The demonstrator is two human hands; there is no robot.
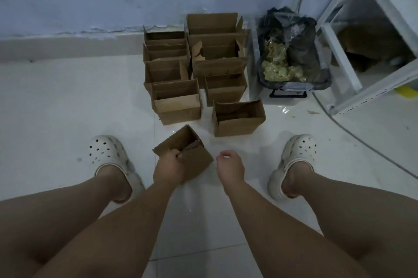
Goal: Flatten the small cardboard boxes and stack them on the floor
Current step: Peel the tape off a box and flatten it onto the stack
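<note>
- gripping one small box [194, 157] with left hand [168, 169] at lower centre of frame, fingers hooked over the near top edge into the opening.
- held tilted, open top facing upper left, low over the floor [67, 108]; can't tell whether touching the tile.
- right hand [230, 165] just right of the box, not touching it, loosely curled on nothing, so released.
- upright and unflattened: other boxes [172, 69] in two rows at upper centre against the wall, nearest one [239, 119] just above the right hand.
- no flat stack visible on the floor; judging the task as at its start.
- step in hand, by guess: collapsing the held box.
- to do well: bring right hand onto the wall opposite the left-hand grip.
- check bottom flaps first (hidden here); if closed, push open before squashing.
- press opposite corners toward each other, folding along existing creases, not across panels.
- go easy: thin card, and already a torn flap [199, 51] on a box in the right-hand row.
- lay flat on bare tile between the clogs [106, 153], short of the standing rows.
- keep clear of bin [291, 56] with black bag at upper right and cable [362, 142] at right.
</note>
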